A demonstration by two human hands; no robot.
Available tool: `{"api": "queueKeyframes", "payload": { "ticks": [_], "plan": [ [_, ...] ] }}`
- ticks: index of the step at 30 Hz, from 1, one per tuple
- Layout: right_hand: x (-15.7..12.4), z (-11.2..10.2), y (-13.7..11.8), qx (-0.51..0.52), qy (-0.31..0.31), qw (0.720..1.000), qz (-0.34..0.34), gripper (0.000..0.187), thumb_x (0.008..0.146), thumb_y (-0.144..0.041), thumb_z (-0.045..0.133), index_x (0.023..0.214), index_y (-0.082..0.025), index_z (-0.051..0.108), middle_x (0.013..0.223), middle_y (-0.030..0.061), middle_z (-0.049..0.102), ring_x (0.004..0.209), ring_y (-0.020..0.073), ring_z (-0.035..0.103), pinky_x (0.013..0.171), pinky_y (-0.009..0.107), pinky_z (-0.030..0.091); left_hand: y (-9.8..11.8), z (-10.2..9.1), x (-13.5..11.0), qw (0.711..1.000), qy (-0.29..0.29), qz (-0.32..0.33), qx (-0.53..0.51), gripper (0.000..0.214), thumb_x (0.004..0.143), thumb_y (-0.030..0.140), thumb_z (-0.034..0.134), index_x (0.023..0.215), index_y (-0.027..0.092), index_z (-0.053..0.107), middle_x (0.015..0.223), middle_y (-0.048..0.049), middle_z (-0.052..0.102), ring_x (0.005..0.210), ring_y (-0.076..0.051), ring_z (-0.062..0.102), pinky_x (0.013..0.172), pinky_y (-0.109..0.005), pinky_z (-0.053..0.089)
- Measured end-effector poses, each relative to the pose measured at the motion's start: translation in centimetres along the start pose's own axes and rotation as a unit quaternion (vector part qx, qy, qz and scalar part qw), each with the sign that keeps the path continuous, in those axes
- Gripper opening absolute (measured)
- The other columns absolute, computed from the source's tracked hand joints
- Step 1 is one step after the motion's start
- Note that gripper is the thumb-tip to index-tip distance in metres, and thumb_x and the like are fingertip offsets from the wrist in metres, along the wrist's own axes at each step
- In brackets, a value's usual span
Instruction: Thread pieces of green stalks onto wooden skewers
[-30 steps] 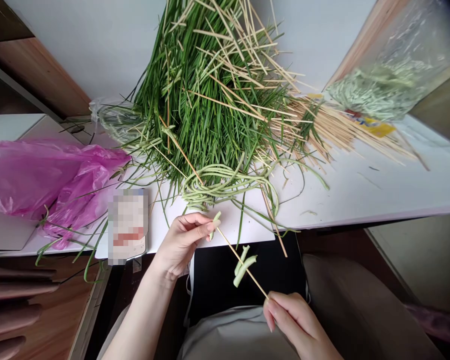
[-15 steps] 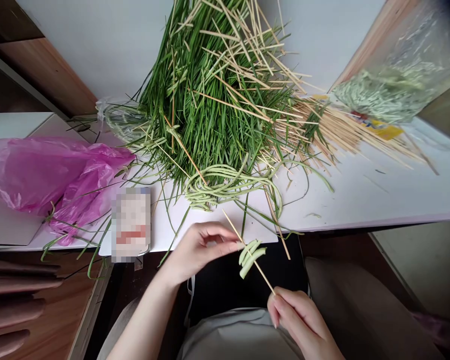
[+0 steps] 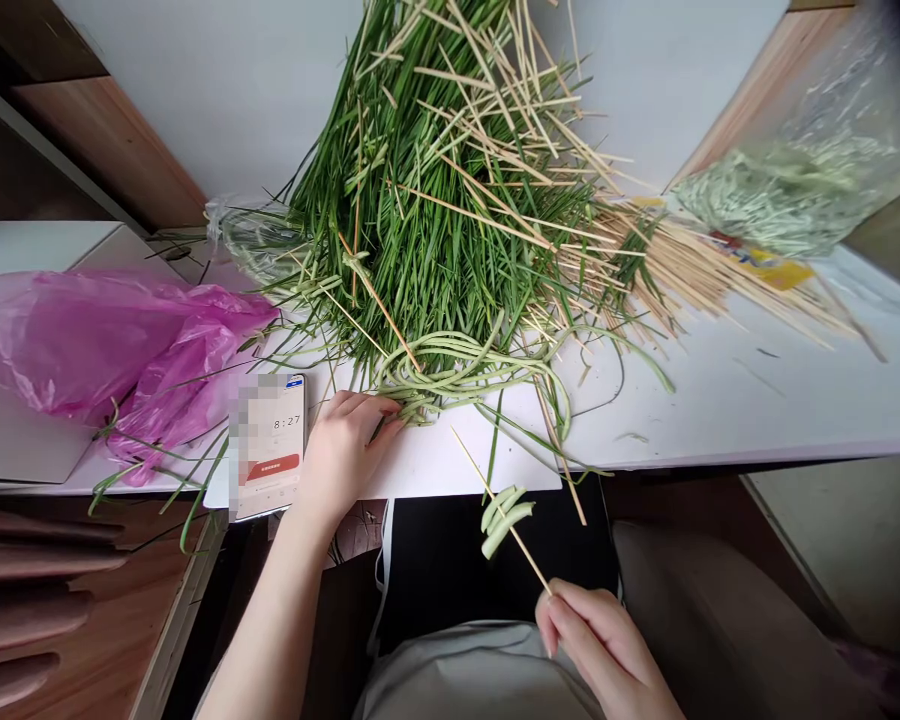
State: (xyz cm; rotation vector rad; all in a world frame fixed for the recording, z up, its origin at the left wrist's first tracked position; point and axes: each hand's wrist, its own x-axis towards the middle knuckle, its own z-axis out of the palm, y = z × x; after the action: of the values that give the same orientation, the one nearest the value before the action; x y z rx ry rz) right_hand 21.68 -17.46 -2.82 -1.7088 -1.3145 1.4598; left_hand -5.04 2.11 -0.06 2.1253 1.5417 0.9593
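Well left of the leafy heap (image 3: pixel 420 230), a crumpled pink bag (image 3: pixel 142 340). Just beside the heap's left flank, a clear bag (image 3: pixel 251 240) with greenery showing through. In front of the heap and to its left, a lit phone (image 3: pixel 277 440) reading 8:27, partly blurred out. Closer to the heap's front, the left hand (image 3: pixel 352 435), back upward, at the left end of the looped long beans (image 3: pixel 480 365); grip hidden from above — cannot tell whether closed on anything. Farther in front of the heap, a slanting wooden skewer (image 3: pixel 466 448), free tip toward the heap, with three bean pieces (image 3: pixel 508 527) threaded crosswise. In front of the heap and to its right, the right hand (image 3: pixel 589 620) — grip pinched on the skewer's lower end. Right of the heap, fanned over the desk (image 3: pixel 757 400), loose sticks (image 3: pixel 690 270). Well right of the heap, a see-through sack (image 3: pixel 787 190) with pale green contents.
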Motion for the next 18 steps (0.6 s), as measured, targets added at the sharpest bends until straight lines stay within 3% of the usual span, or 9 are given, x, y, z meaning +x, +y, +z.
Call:
{"api": "queueKeyframes", "payload": {
  "ticks": [7,12,15,18],
  "plan": [
    [0.1,0.0,0.0,0.002,-0.011,1.0,0.0,0.063,0.102,-0.074,0.037,0.068,-0.023,0.052,0.072,0.0006,0.057,0.072,0.0204,0.051,0.071,0.029,0.041,0.5,-0.6,-0.2,0.998,-0.012,-0.028,-0.049,0.018,0.085,0.024,0.079,0.103,0.025,0.079,0.086,-0.0041,0.077,0.083,-0.024,0.063,0.078,-0.03,0.044],
    [0.1,0.1,0.3,-0.006,-0.024,1.0,0.003,0.057,0.106,-0.066,0.039,0.07,-0.024,0.052,0.075,0.0003,0.057,0.077,0.0213,0.052,0.075,0.029,0.04,1.2,-1.3,-0.2,0.987,-0.025,-0.08,-0.135,0.016,0.088,0.034,0.079,0.098,0.023,0.081,0.089,-0.0051,0.078,0.078,-0.021,0.063,0.074,-0.03,0.045],
    [0.1,0.1,0.5,-0.017,-0.035,0.999,0.0,0.052,0.107,-0.06,0.039,0.072,-0.024,0.051,0.076,0.0,0.057,0.079,0.0212,0.053,0.076,0.029,0.039,1.7,-1.2,-0.3,0.951,-0.042,-0.135,-0.276,0.021,0.084,0.04,0.083,0.094,0.022,0.083,0.095,-0.0069,0.079,0.089,-0.022,0.067,0.082,-0.03,0.048],
    [0.2,0.1,0.2,-0.026,-0.048,0.998,-0.008,0.051,0.108,-0.058,0.037,0.071,-0.024,0.048,0.074,-0.0006,0.054,0.076,0.0204,0.051,0.075,0.029,0.039,2.4,-0.6,-0.6,0.882,-0.056,-0.192,-0.427,0.025,0.076,0.042,0.091,0.089,0.021,0.085,0.088,-0.0051,0.077,0.083,-0.018,0.065,0.083,-0.029,0.05]
  ]
}}
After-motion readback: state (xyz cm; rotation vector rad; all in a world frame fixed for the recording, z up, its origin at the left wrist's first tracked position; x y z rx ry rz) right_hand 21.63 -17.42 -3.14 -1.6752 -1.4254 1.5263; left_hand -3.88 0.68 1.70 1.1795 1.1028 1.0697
